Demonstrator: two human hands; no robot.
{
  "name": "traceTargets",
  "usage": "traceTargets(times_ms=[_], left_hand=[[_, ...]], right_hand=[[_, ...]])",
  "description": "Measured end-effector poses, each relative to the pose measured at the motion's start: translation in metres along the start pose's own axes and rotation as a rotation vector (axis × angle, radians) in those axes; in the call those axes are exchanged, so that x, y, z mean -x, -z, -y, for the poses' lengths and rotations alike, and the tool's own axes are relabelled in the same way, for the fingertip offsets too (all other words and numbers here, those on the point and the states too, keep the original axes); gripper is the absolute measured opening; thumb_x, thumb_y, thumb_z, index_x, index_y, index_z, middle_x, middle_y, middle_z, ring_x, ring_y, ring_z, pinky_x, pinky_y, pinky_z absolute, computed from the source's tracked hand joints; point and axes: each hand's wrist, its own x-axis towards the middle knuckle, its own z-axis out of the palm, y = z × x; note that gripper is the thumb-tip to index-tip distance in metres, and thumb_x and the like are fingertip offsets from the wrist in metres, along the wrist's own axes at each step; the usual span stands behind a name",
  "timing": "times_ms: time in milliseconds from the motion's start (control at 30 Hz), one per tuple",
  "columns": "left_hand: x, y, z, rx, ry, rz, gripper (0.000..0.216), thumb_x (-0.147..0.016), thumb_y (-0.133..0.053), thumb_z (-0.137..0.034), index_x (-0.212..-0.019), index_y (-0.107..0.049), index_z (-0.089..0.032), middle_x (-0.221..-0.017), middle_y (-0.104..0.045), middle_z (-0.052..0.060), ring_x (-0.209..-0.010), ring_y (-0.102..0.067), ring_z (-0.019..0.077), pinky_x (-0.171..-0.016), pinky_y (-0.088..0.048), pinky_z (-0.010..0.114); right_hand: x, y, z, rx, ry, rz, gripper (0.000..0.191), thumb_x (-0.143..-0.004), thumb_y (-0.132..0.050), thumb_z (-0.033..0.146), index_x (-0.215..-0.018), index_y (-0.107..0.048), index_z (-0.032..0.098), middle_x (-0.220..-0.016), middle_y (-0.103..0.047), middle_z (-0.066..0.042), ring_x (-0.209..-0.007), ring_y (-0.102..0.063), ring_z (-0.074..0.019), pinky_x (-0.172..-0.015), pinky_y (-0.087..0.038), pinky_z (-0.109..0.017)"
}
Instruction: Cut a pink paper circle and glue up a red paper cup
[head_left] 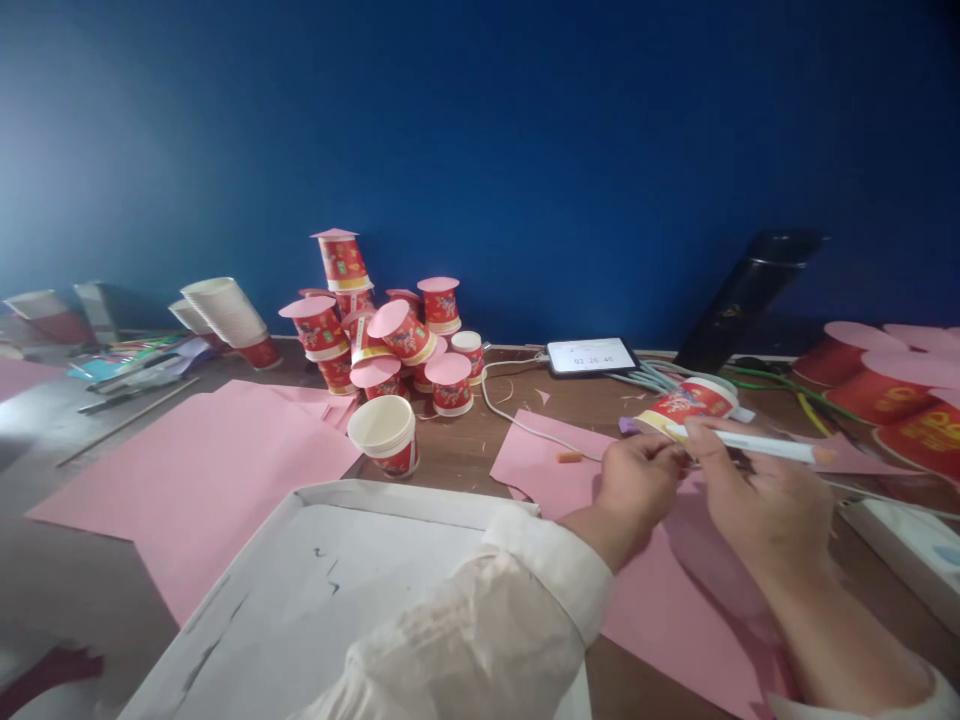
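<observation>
My right hand (765,500) is closed around a slim white pen-like stick (765,441); its kind is unclear. The stick points left, towards a red patterned paper cup (686,402) that lies tilted behind both hands. Close beside it, my left hand (641,485) has its fingers pinched together, and what they hold is hidden. Under the hands lies pink paper (667,620) with a curved cut edge. A small purple piece (627,427) is near the cup's base, and an orange cap-like piece (570,457) lies left of my left hand.
Red cups with pink paper discs (405,332) stand piled at the back. A white box lid (337,492) lies in front, with a short cup stack (384,435) behind it. A phone (590,356), cables and a black bottle (742,295) stand by the wall. More disc-topped cups (862,380) are at right.
</observation>
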Motion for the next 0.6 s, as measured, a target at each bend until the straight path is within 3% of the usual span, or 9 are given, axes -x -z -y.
traceTargets(times_ms=[233, 400, 600], left_hand=[[0.004, 0.001, -0.006, 0.005, 0.017, -0.013, 0.014, -0.086, -0.066, -0.023, -0.074, -0.069, -0.017, -0.074, -0.063, 0.002, -0.074, -0.057, 0.0162, -0.091, -0.05, 0.039], [0.004, 0.0, -0.011, 0.121, 0.07, -0.021, 0.015, -0.085, -0.068, -0.02, -0.071, -0.069, -0.015, -0.074, -0.065, 0.003, -0.075, -0.06, 0.0161, -0.092, -0.053, 0.039], [0.004, 0.001, -0.016, 0.226, 0.077, -0.01, 0.016, -0.082, -0.076, -0.025, -0.072, -0.071, -0.014, -0.075, -0.068, 0.005, -0.076, -0.064, 0.0174, -0.091, -0.056, 0.041]], right_hand=[[-0.001, -0.002, 0.002, -0.007, -0.061, -0.029, 0.062, -0.095, -0.046, 0.069, -0.091, -0.083, 0.019, -0.083, -0.082, -0.014, -0.086, -0.08, -0.0331, -0.075, -0.057, -0.039], [-0.002, 0.004, 0.006, -0.058, -0.12, -0.002, 0.053, -0.095, -0.049, 0.064, -0.095, -0.081, 0.022, -0.092, -0.083, -0.013, -0.097, -0.078, -0.0342, -0.082, -0.057, -0.043], [-0.002, 0.005, 0.007, -0.068, -0.185, -0.023, 0.052, -0.094, -0.05, 0.064, -0.097, -0.081, 0.022, -0.089, -0.083, -0.013, -0.096, -0.078, -0.035, -0.084, -0.057, -0.045]])
